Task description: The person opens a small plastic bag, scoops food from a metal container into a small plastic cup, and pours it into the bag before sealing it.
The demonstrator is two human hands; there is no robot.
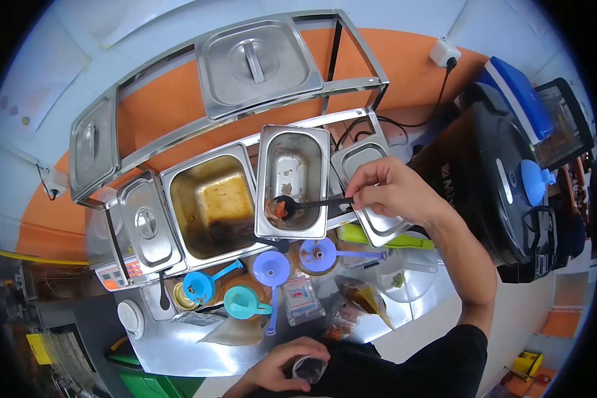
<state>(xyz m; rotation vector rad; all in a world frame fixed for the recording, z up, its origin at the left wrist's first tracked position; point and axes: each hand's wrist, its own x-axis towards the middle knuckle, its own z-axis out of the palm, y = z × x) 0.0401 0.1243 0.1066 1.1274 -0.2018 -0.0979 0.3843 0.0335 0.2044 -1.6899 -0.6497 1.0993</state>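
Observation:
My right hand (385, 189) is closed on the handle of a black spoon (312, 203). The spoon's bowl lies in the lower left corner of a narrow steel pan (292, 156), against some reddish food (274, 211). Near the bottom of the view, my left hand (282, 367) is wrapped round a small clear cup (310, 369), below the counter's front edge. To the left of the narrow pan is a larger steel pan (225, 192) with brown liquid or residue on its bottom.
Blue, teal and purple funnels (269, 268) line the steel counter (172, 351), beside packets (302, 300). Lidded pans (144, 222) flank the open ones. A rack with a steel lid (255, 63) stands behind. A large black appliance (474, 179) is at the right.

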